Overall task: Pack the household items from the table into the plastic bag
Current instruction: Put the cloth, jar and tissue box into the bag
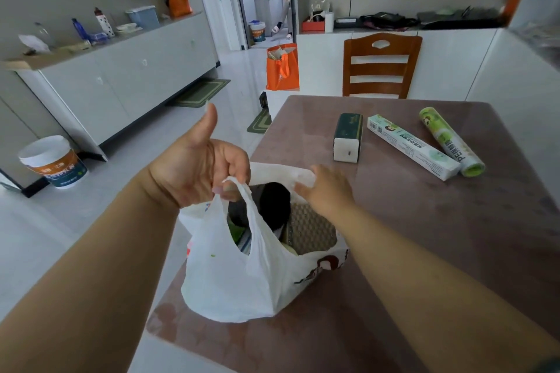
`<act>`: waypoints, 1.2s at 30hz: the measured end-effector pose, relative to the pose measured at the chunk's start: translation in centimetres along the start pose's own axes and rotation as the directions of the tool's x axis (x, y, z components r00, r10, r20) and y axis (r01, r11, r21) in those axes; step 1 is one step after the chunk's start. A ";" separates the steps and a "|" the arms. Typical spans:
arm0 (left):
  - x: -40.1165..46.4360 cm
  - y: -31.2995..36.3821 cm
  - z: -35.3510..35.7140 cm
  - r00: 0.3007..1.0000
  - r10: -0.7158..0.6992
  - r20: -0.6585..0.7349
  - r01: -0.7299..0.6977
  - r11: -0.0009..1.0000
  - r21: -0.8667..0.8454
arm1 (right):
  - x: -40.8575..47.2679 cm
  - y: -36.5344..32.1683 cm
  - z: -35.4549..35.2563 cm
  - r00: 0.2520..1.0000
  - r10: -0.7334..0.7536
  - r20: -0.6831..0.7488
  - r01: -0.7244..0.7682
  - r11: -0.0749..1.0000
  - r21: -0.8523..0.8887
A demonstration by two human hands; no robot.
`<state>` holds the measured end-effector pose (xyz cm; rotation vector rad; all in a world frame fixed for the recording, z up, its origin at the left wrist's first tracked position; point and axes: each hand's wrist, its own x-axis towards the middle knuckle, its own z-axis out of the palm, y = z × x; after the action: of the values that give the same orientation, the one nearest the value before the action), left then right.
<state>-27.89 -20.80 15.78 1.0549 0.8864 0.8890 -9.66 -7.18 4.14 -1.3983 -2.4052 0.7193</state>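
A white plastic bag (pixel 230 278) stands on the brown table (pixel 424 236) near its left edge, mouth open. Inside I see a dark object and a textured beige sponge-like pad (pixel 312 228). My left hand (pixel 200 160) is shut on the near bag handle, thumb up. My right hand (pixel 328 188) rests on the far rim of the bag with fingers spread, holding the mouth apart. Farther back on the table lie a dark green tissue pack (pixel 348 136), a long white film box (pixel 412 147) and a green and white roll (pixel 451 141).
A wooden chair (pixel 381 65) stands behind the table. An orange bag (pixel 281 68) sits on the floor by a white cabinet. A paint bucket (pixel 53 162) stands at left near the long sideboard. A person is in the far doorway.
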 end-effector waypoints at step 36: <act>23.1 7.0 4.0 0.942 0.209 -0.263 0.065 0.655 0.753 | 2.0 15.4 -16.4 0.686 0.412 -0.600 -0.292 0.911 0.291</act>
<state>-16.77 0.68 19.55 1.7039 1.5962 0.7742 8.26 5.52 9.57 -1.7046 -1.5091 0.3964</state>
